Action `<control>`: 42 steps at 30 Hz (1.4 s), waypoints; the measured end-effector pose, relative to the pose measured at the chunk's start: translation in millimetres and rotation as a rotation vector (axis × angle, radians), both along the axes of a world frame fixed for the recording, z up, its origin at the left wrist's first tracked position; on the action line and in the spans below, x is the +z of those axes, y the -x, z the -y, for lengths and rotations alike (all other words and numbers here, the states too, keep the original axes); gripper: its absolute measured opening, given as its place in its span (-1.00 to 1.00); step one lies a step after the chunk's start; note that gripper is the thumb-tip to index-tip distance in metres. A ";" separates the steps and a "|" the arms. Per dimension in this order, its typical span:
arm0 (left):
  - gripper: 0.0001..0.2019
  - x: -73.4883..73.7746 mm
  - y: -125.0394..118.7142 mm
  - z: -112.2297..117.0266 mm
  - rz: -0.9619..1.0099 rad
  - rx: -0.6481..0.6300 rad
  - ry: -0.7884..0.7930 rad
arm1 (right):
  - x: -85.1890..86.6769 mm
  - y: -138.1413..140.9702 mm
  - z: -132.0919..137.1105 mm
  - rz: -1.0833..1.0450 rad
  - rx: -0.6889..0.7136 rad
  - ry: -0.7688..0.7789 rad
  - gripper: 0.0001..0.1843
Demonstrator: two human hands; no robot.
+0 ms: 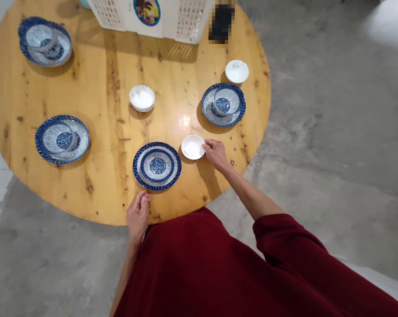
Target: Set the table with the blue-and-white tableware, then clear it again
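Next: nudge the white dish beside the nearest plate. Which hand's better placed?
Right, I'd say. The right hand has its fingers at the dish's rim. The left hand is by the near edge of the plate, which lies between it and the dish.

Small white dish (192, 147), round and shallow, with a thin rim and a smooth, glossy inside. Faint markings toward the near side, too small to make out. Faces open side up, roughly level, at the surface of the wooden table (103, 193); hard to tell whether resting fully on it or slightly raised. Pinched at the right edge between thumb and fingers of the right hand (216, 154). Lies just to the right of the blue-rimmed plate (136, 166), near its upper right edge.
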State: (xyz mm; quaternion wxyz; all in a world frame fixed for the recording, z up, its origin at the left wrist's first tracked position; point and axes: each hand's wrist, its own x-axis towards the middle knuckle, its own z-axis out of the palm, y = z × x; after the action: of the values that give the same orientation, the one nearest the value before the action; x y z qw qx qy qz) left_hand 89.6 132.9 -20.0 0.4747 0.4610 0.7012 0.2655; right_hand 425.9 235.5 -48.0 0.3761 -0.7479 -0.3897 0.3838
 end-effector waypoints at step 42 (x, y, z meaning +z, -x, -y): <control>-0.56 -18.3 102.2 57.5 -0.056 0.002 -0.056 | -9.5 116.6 199.3 -0.280 -0.315 0.062 -0.59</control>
State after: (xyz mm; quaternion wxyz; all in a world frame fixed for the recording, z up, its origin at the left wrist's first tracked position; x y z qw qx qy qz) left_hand -12.7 75.4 -38.3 0.4415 0.4807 0.7069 0.2726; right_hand 309.3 36.1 -57.5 0.4588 -0.7502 -0.2001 0.4321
